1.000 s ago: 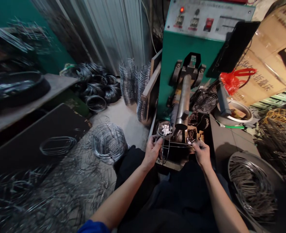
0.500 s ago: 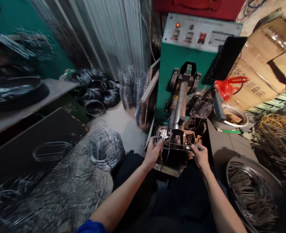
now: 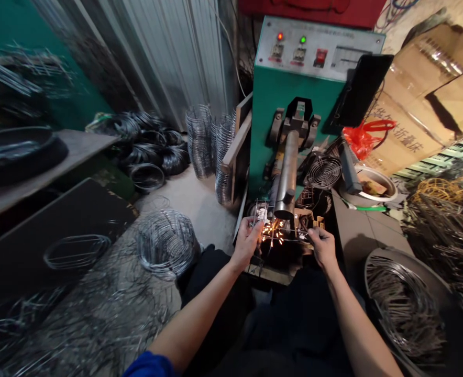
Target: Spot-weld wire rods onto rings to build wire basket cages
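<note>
Bright sparks (image 3: 273,232) fly below the round end of the steel arm (image 3: 288,175) of a green spot welding machine (image 3: 274,99). On the left of the sparks, my left hand (image 3: 247,243) is closed in a pinch on thin metal wire; its exact shape is hard to make out. My right hand (image 3: 321,244) pinches the other side, its fingers closed on a thin wire (image 3: 300,233) that runs between both hands under the arm. Two lamps glow on the control panel (image 3: 320,47), one red and one green.
A stack of wire rings (image 3: 167,243) stands on the floor at left, near my knee. A basin of cut wires (image 3: 406,309) is at right. Taller ring stacks (image 3: 200,141) stand behind. A phone-like black slab (image 3: 367,89) and a white bucket (image 3: 388,189) flank the machine.
Sparks have appeared under the steel arm between my hands, and the green lamp has lit. Both hands keep their pinch in nearly the same place. The view has shifted slightly.
</note>
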`<state>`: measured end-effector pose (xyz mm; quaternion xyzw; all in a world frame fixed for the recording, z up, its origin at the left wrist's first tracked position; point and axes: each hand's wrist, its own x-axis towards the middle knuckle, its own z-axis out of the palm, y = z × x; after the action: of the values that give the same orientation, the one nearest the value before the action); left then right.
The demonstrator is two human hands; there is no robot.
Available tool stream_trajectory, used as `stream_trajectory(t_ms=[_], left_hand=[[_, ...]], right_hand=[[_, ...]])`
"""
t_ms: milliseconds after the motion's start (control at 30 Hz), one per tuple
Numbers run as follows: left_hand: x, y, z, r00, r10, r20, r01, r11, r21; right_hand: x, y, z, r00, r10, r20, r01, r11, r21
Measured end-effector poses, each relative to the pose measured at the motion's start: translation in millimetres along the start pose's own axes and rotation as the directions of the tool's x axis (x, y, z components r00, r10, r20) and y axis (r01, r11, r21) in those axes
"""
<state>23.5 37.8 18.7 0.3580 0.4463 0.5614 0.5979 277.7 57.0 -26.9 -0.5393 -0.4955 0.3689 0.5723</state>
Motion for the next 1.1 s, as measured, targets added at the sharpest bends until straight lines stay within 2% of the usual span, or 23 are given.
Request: stream_trajectory(t_ms=[100,200,267,333,367,400,433,467,500,533,600,667,733,800,933,1100], left_hand=[[0.8,0.8,-2.6,1.0,0.003,0.026,-0.002,1.0,-0.007],[-1.6,2.7,-4.6,0.999,-0.025,-0.036,0.026,0.999,0.031],[-1.2,4.3,-4.9,0.996,-0.018,-0.082,0.025,0.996,0.082],[1.1,5.5,-3.7,0.995,-0.001,-0.103,0.01,0.996,0.085],[2.0,6.0,-2.7,0.995,0.0,-0.101,0.009,0.996,0.086],[2.0,6.6,-1.5,0.996,0.0,-0.094,0.009,0.995,0.095],[1.1,7.3,-0.1,0.996,0.001,-0.091,0.009,0.994,0.109],[-0.6,8.0,1.4,0.996,0.003,-0.085,0.008,0.992,0.129],[-2.8,8.7,2.9,0.996,0.006,-0.083,0.006,0.989,0.149],[-5.2,9.4,4.7,0.996,0.007,-0.09,0.008,0.986,0.165],[-9.3,10.7,8.5,0.993,0.0,-0.12,0.022,0.982,0.187],[-12.0,12.3,12.5,0.989,-0.015,-0.146,0.045,0.978,0.205],[-13.3,14.1,16.3,0.989,-0.013,-0.145,0.044,0.975,0.217],[-13.3,15.0,19.3,0.992,0.013,-0.129,0.014,0.977,0.21],[-11.7,10.6,20.6,0.983,0.059,-0.174,-0.022,0.978,0.208],[-22.6,3.9,11.7,0.968,0.085,-0.235,-0.044,0.983,0.176]], right_hand=[[-3.5,-7.1,4.4,0.999,-0.022,-0.032,0.02,0.998,-0.058],[-14.3,-19.8,7.1,0.997,-0.071,-0.044,0.063,0.985,-0.164],[-17.1,-23.3,-2.2,0.99,-0.139,0.008,0.136,0.957,-0.254],[-16.7,-19.7,-30.2,0.981,-0.182,0.065,0.193,0.899,-0.394],[-17.6,-15.9,-52.0,0.985,-0.16,0.061,0.168,0.849,-0.5],[-20.6,-11.5,-77.9,0.996,-0.088,0.016,0.078,0.774,-0.628],[-26.2,-6.5,-106.6,0.997,0.016,-0.078,-0.069,0.668,-0.741],[-34.2,-1.2,-136.2,0.971,0.125,-0.205,-0.24,0.536,-0.809],[-44.5,4.7,-165.0,0.911,0.23,-0.343,-0.409,0.391,-0.824],[-56.5,11.2,-191.5,0.839,0.303,-0.451,-0.531,0.283,-0.798],[-82.7,26.7,-233.3,0.713,0.406,-0.572,-0.67,0.153,-0.727],[-107.1,43.9,-257.7,0.616,0.483,-0.622,-0.737,0.076,-0.672],[-124.6,59.9,-268.0,0.548,0.529,-0.647,-0.773,0.025,-0.634],[-133.1,72.0,-270.3,0.519,0.542,-0.661,-0.791,0.011,-0.612],[-132.9,80.1,-267.5,0.518,0.516,-0.682,-0.809,0.035,-0.587],[-135.7,70.6,-264.4,0.513,0.424,-0.747,-0.848,0.112,-0.519]])
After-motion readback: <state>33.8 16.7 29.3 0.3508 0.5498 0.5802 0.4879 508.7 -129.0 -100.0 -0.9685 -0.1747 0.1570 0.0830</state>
